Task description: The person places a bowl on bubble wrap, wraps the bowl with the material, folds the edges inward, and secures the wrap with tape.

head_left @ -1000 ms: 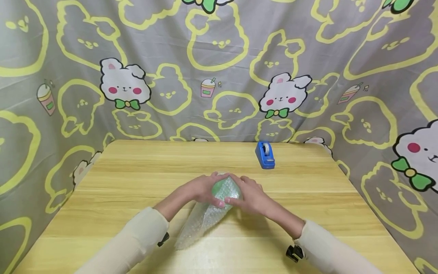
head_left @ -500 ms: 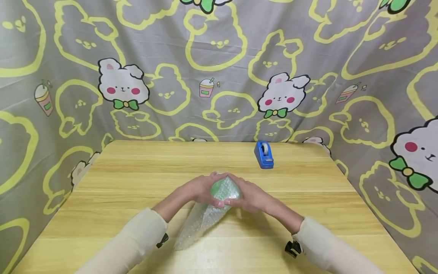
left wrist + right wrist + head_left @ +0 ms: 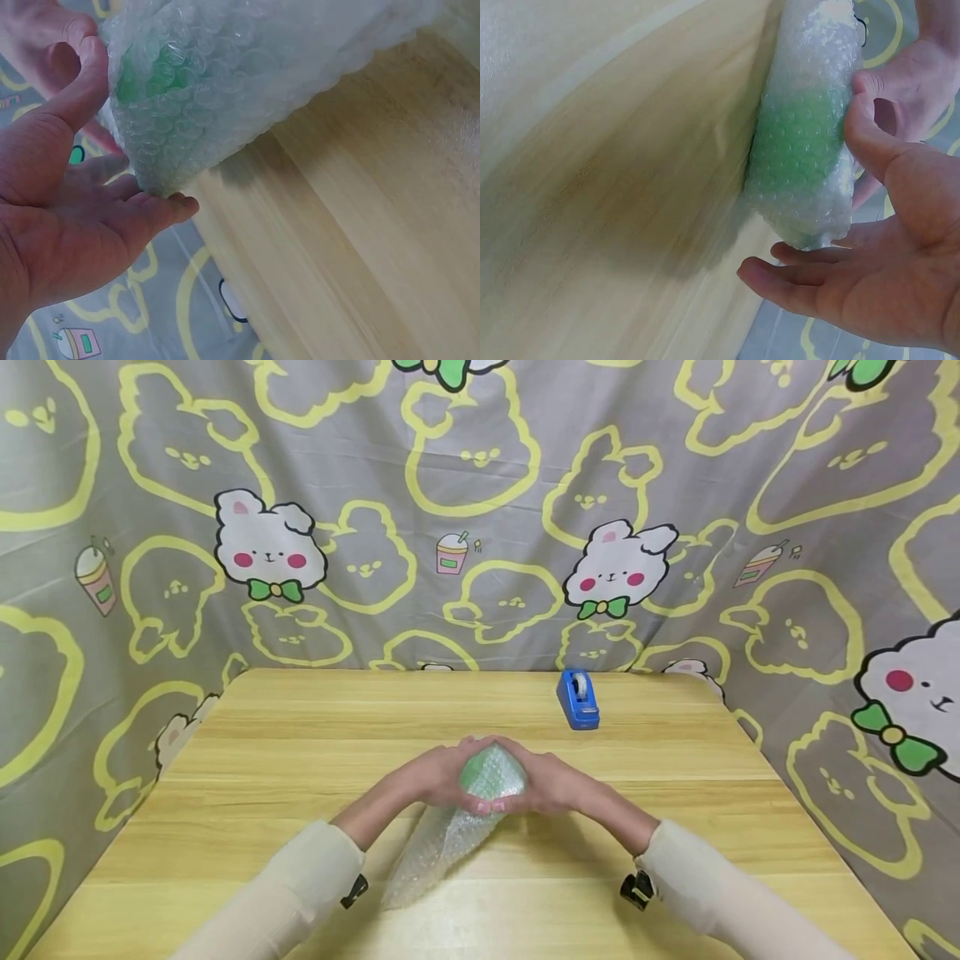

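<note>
- here you are, both hands at the far end of a long, translucent bubble-wrap bundle (image 3: 438, 853), a green object (image 3: 795, 142) showing through the plastic, its exact shape lost behind the bubbles.
- left hand (image 3: 448, 777): that grip is clasped on the bundle, thumb over the near side, fingers bent round the end.
- right hand (image 3: 551, 783): same story mirrored, grip curved round the other flank, the two thumbs meeting or nearly so on your side.
- where is it? over the middle of the pale wood-grain bench (image 3: 300, 777), its narrower loose end slanting towards you and to your left; whether the held end touches the wood, you can't tell from here.
- watch the green object! it looks to be sitting near the held end, so squeezing or tipping the wrap could slide it along inside or out of the end.
- no tape can be made out on the wrap, so if you ease either hand, the layers may well spring loose.
- and the blue tape dispenser with its clear roll (image 3: 578, 700) stands well apart, beyond your right hand: a one-handed stretch for it would leave a single grip holding everything, and the bundle could roll or unwind.
</note>
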`<state>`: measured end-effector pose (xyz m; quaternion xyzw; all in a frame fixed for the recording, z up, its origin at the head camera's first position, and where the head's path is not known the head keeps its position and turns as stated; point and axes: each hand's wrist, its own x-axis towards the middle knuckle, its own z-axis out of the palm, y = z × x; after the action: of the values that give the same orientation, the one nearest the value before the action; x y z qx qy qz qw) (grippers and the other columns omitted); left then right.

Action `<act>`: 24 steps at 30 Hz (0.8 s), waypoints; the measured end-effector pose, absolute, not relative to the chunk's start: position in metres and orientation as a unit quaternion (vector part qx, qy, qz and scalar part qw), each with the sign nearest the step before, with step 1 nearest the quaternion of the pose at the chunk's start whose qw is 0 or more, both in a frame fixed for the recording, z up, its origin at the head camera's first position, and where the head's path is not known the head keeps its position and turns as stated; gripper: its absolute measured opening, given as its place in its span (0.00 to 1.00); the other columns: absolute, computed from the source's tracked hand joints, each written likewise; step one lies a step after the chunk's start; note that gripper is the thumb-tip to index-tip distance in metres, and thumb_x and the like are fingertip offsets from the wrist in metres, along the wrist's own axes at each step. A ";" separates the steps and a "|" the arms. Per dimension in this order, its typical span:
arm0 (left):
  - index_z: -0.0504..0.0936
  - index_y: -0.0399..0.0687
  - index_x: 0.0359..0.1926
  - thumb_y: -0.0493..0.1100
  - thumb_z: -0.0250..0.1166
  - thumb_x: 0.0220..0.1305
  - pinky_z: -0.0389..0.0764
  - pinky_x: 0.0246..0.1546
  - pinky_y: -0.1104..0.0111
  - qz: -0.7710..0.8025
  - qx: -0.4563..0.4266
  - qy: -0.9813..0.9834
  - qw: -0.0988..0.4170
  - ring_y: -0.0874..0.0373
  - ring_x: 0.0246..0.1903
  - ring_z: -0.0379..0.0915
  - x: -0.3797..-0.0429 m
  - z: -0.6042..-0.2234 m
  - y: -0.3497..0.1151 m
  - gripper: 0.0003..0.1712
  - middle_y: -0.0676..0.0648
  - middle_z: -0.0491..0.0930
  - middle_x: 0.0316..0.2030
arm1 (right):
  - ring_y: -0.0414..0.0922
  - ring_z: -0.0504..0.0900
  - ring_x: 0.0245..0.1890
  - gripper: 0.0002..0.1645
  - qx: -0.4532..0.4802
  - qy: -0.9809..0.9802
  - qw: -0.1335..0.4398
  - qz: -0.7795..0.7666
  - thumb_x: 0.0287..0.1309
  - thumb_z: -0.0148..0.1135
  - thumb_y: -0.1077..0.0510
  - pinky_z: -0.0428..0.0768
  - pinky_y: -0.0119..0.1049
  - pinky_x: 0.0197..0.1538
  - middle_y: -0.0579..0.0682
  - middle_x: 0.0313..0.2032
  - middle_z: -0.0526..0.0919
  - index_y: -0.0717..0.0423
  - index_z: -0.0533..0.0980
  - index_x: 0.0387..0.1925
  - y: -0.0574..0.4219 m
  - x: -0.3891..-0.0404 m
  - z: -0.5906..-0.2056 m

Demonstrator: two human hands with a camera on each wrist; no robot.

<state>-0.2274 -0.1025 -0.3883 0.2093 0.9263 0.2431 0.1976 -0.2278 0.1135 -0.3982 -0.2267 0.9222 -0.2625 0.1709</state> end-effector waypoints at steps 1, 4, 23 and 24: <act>0.52 0.67 0.81 0.54 0.79 0.54 0.66 0.68 0.39 0.245 0.211 0.926 0.196 0.30 0.72 0.56 -0.227 -0.389 -0.103 0.60 0.38 0.50 0.79 | 0.60 0.81 0.55 0.61 -0.224 0.923 0.172 -0.260 0.51 0.77 0.39 0.83 0.52 0.50 0.67 0.61 0.78 0.39 0.53 0.79 0.114 -0.228 -0.398; 0.51 0.61 0.81 0.54 0.79 0.53 0.67 0.68 0.41 0.251 0.213 0.925 0.189 0.31 0.71 0.60 -0.227 -0.390 -0.103 0.61 0.37 0.53 0.79 | 0.60 0.80 0.57 0.63 -0.216 0.926 0.175 -0.256 0.49 0.77 0.37 0.82 0.52 0.51 0.68 0.62 0.77 0.39 0.52 0.80 0.114 -0.229 -0.398; 0.50 0.54 0.81 0.56 0.77 0.55 0.63 0.71 0.42 0.257 0.221 0.925 0.171 0.32 0.73 0.57 -0.224 -0.394 -0.106 0.61 0.36 0.51 0.79 | 0.61 0.74 0.66 0.66 -0.198 0.921 0.162 -0.293 0.43 0.80 0.34 0.78 0.56 0.61 0.63 0.70 0.70 0.39 0.55 0.79 0.118 -0.230 -0.405; 0.50 0.54 0.81 0.57 0.77 0.56 0.62 0.71 0.41 0.255 0.223 0.926 0.169 0.31 0.73 0.55 -0.224 -0.395 -0.106 0.61 0.35 0.50 0.79 | 0.61 0.74 0.66 0.66 -0.198 0.922 0.161 -0.293 0.43 0.80 0.34 0.78 0.56 0.61 0.63 0.70 0.70 0.39 0.56 0.79 0.118 -0.230 -0.405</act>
<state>-0.2243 -0.1061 -0.3947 0.2227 0.9255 0.2552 0.1694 -0.2300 0.1183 -0.4046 -0.1979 0.9215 -0.2926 0.1612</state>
